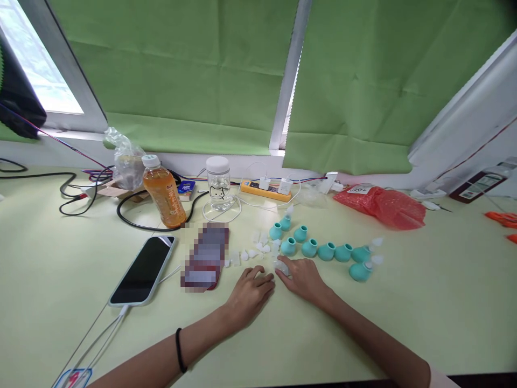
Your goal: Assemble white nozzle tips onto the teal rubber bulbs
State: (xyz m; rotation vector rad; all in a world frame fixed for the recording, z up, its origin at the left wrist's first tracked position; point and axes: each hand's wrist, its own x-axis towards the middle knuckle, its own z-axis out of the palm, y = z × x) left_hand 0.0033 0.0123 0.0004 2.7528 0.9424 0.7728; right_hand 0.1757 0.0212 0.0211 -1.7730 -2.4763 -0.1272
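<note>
My right hand [305, 279] has thumb and fingers closed around a small translucent white piece [280, 266] on the table, partly covered by the fingertips. Just left of it, my left hand [250, 295] rests on the tabletop, fingers bent and slightly apart, with nothing visible in it. Small white translucent pieces [244, 255] lie scattered beyond the left fingers. Several round teal bulb-shaped pieces with open necks [309, 248] stand in loose rows past my right hand. Clear tips stick out of a few, such as the teal bulb [361, 271] at the right end.
Left of my hands lie a pixelated phone-like object [205, 257] and a plugged-in phone [143, 270]. Behind are an orange drink bottle [163, 194], a clear jar [219, 186], a yellow power strip [252, 189] and a red plastic bag [379, 206]. Black cables [133, 223] loop at the left.
</note>
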